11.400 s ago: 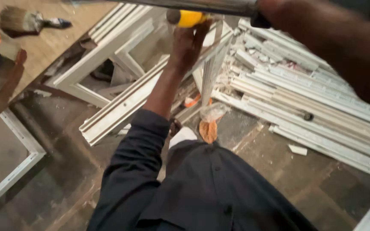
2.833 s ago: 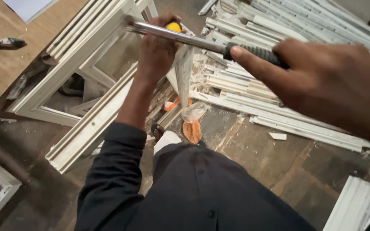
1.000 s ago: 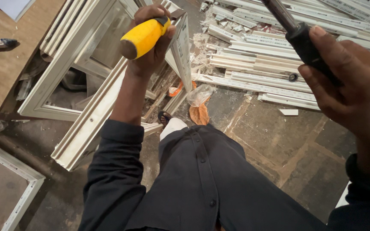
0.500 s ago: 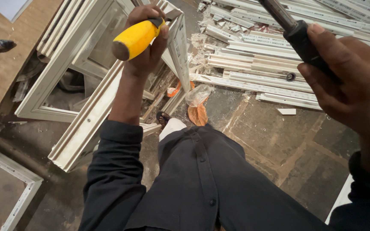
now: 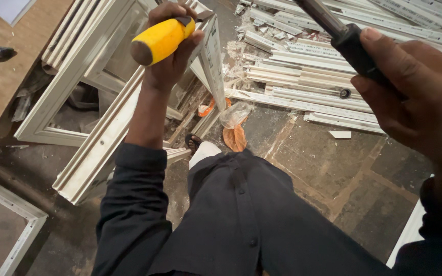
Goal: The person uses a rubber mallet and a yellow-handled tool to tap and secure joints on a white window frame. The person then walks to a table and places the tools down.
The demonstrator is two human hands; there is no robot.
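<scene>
Yellow-handled chisel [image 5: 163,39] clenched in left hand [image 5: 172,48], braced against white frame piece [image 5: 214,64]; right hand [image 5: 423,97] grasps hammer handle [image 5: 346,38] raised.

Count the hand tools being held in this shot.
2. A yellow-handled tool is gripped in the left hand against the white frame piece; a black-gripped metal tool is in the right hand. Both working ends are hidden.

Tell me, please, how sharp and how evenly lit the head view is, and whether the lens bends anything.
Head view: the left hand on the yellow handle is sharp; the right hand, very near the lens, looks oversized and dim; light is soft and even, without glare; the white profiles splay outward, a wide-angle effect.
</scene>
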